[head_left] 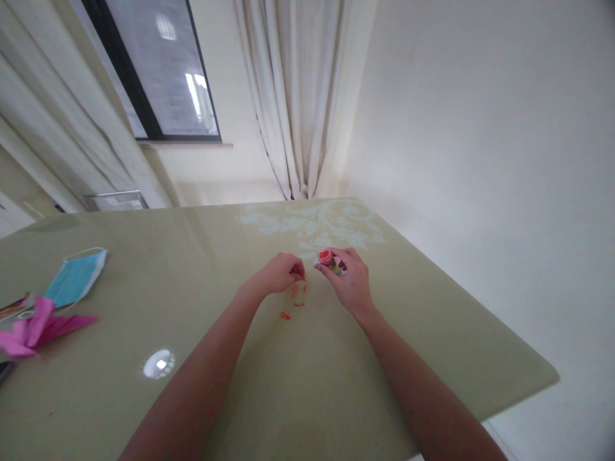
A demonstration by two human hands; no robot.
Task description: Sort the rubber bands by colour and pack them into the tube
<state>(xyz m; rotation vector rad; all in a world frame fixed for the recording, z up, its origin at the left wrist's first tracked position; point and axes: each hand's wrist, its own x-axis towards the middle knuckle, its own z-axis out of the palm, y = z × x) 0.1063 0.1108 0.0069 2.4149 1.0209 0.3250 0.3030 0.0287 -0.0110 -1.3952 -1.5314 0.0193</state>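
My right hand [353, 278] is closed around a small clear jar [325, 257] tipped toward me, with red bits showing in its round mouth. A colourful patch shows on the jar's side between the fingers. Just left of it, my left hand [283, 272] is lowered to the table, its thumb and fingers pinched at a small orange-red piece [304, 278]. Several similar thin pieces lie below that hand, among them a looped one [285, 315] and a nearly straight one [299, 305]. They are too small to name surely.
The glossy greenish table [336, 397] meets a white wall [480, 160] on the right. At the left lie a blue face mask [75, 278], a crumpled pink thing [38, 330] and a dark object [4, 371] cut by the frame. Curtains [293, 96] hang behind.
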